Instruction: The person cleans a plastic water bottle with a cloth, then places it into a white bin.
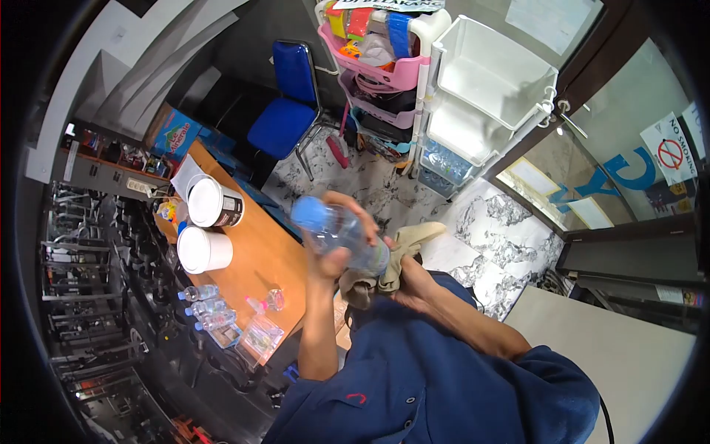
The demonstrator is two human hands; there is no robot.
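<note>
Via head camera, view as the dial. I've got a clear plastic bottle [347, 235] just off dial centre, tilted, blue cap [306, 212] end toward 10 o'clock, other end toward 4. Left hand [334, 263]: wrapped round the bottle's body, thumb on the near side, fingers on the far side, opened only to bottle width. Right hand [416, 285]: closed on a beige cloth [413, 240], bunched around the bottle's lower end; some fingertips hidden, can't tell how tight.

Wooden table [270, 240] at 9 o'clock: two white buckets [203, 249] side by side, small water bottles [211, 307] lying at its 8 o'clock edge, pink-topped bottle [274, 300] near them. Blue chair [282, 127] at 11, pink shelf rack [403, 70] at 12, white basket rack [492, 66] at 1. No-smoking sign [671, 154] at 2.
</note>
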